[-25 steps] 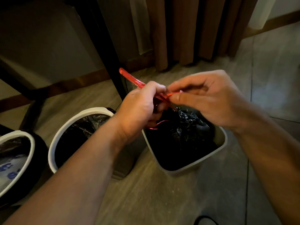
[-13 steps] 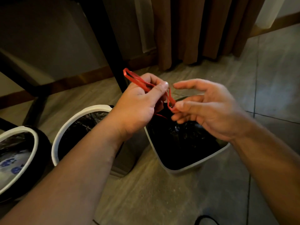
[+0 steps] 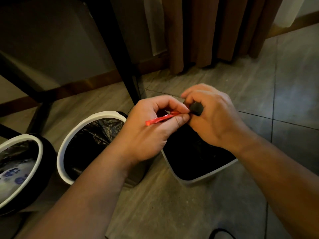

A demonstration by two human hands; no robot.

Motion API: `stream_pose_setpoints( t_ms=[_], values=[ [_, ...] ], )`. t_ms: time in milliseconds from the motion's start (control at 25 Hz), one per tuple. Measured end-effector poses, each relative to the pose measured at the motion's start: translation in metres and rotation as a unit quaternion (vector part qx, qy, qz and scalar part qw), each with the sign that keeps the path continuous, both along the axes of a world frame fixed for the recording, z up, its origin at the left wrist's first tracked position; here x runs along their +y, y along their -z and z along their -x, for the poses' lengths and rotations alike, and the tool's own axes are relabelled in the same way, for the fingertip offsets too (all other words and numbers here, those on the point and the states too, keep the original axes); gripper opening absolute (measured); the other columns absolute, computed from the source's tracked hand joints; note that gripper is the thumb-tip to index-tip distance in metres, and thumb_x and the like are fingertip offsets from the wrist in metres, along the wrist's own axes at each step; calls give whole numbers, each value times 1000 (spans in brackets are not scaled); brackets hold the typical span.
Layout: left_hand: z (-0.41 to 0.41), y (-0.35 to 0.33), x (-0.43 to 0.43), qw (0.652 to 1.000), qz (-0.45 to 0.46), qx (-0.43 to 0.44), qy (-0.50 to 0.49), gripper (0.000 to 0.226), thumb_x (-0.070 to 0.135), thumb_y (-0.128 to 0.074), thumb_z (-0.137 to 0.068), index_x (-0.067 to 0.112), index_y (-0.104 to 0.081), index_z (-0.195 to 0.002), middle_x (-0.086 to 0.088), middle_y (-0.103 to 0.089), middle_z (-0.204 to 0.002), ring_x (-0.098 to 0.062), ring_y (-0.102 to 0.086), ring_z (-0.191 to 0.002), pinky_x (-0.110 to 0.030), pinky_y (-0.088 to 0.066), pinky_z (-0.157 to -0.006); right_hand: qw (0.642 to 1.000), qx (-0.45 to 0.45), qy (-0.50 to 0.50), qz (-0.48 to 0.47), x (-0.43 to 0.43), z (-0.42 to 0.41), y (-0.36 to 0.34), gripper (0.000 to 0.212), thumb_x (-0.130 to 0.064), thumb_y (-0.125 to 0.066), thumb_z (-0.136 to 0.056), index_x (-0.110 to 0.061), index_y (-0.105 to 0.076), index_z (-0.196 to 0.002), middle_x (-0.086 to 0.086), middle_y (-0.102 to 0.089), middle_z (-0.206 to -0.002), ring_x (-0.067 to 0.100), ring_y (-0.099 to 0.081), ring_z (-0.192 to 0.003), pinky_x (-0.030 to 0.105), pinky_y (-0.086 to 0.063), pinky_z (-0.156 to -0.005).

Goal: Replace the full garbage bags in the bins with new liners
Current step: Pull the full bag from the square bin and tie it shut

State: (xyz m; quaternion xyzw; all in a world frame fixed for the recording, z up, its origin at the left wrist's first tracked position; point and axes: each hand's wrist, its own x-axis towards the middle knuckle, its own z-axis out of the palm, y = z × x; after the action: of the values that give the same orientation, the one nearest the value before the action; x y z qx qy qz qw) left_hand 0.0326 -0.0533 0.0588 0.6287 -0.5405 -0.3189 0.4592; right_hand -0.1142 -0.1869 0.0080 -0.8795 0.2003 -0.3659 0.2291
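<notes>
Grey tiled floor [image 3: 284,100], dim light, brown curtain [image 3: 198,31] at the back & a dark table leg [image 3: 124,57] coming down btwn wall and bins.

Three bins in a row. The square bin [image 3: 203,178] sits under both hands, w/ a black bag [image 3: 195,152] filling it. The middle round bin [image 3: 69,140] is just left of it, white rim, crumpled black liner inside. The far-left bin [image 3: 39,144] is lined too, w/ sthg white & blue in it, can't tell what.

Left hand [image 3: 148,133] pinches the red drawstring [image 3: 160,119] btwn thumb and fingers, free end sticking out toward the left. Right hand [image 3: 215,118] has its fingers curled round a dark bunched bit of the bag's top, right against the left fingertips. Both hands hover over the far edge of the square bin. The bag body is down in the bin, not lifted.

Step, IMO: closing off the full bag, i.e. knotting or cinching the drawstring at the neck. Whether the knot is done can't be told, as the fingers hide it.

Next prob. needs the string pulled snug w/ the neck held firm, then a lift straight up so thin plastic doesn't snag on the rim. A new liner isn't in view, so that has to be fetched. The other two bins look not yet done.
</notes>
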Motion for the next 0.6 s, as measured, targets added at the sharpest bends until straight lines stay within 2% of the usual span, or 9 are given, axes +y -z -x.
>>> stream_pose_setpoints(
  t_ms=[80,160,200,280,360,440,520,600],
  values=[
    [5,7,3,998,6,64,-13,8,11,-75,-93,13,-77,-101,-4,-78,-98,-14,-74,-91,-30,-61,-75,997,-28,-40,-57,0,-3,2,35,-19,-74,-82,-42,-53,-97,-21,-63,-81,-4,-64,-76,10,-50,-63],
    [10,14,6,993,10,113,-34,7,8,-74,-93,12,-77,-99,-3,-78,-96,-13,-72,-83,-24,-57,-69,996,-42,-45,-66,1,-6,5,38,-12,-66,-88,-38,-55,-113,-20,-62,-72,-3,-66,-69,10,-50,-58],
    [13,18,7,991,16,124,-50,7,7,-74,-94,11,-77,-98,-2,-78,-94,-13,-71,-81,-23,-57,-68,997,-41,-47,-55,2,-7,7,39,-10,-62,-92,-33,-59,-123,-21,-63,-75,-5,-67,-71,7,-49,-61],
    [14,25,7,988,32,123,-87,8,3,-73,-93,11,-75,-96,-4,-78,-92,-15,-73,-83,-28,-60,-71,997,-50,-55,-38,1,-9,12,34,-11,-58,-98,-25,-67,-128,-19,-70,-95,-7,-69,-88,11,-54,-76],
    [15,28,7,986,50,118,-108,14,0,-73,-92,14,-74,-92,-7,-77,-92,-23,-76,-90,-39,-64,-81,994,-95,-47,-30,1,-9,14,24,-12,-63,-99,-20,-74,-120,-9,-74,-108,-1,-70,-100,18,-57,-86],
    [13,28,6,985,68,89,-132,17,0,-74,-92,16,-74,-91,-6,-77,-93,-27,-76,-94,-48,-62,-88,993,-114,-40,17,-1,-8,15,19,-12,-69,-97,-16,-76,-115,-4,-73,-107,3,-69,-99,20,-56,-87],
    [10,28,6,984,77,46,-155,14,2,-73,-93,16,-74,-94,-2,-77,-94,-22,-75,-91,-48,-62,-85,993,-98,-43,46,-3,-5,18,20,-12,-70,-96,-16,-75,-115,-4,-73,-104,5,-69,-96,23,-57,-83],
    [9,28,7,984,76,35,-159,12,4,-73,-93,15,-74,-96,1,-76,-93,-19,-74,-87,-47,-63,-79,993,-83,-76,-25,-1,-4,21,27,-9,-66,-98,-19,-71,-123,-12,-75,-98,5,-73,-91,21,-58,-79]
  ],
)
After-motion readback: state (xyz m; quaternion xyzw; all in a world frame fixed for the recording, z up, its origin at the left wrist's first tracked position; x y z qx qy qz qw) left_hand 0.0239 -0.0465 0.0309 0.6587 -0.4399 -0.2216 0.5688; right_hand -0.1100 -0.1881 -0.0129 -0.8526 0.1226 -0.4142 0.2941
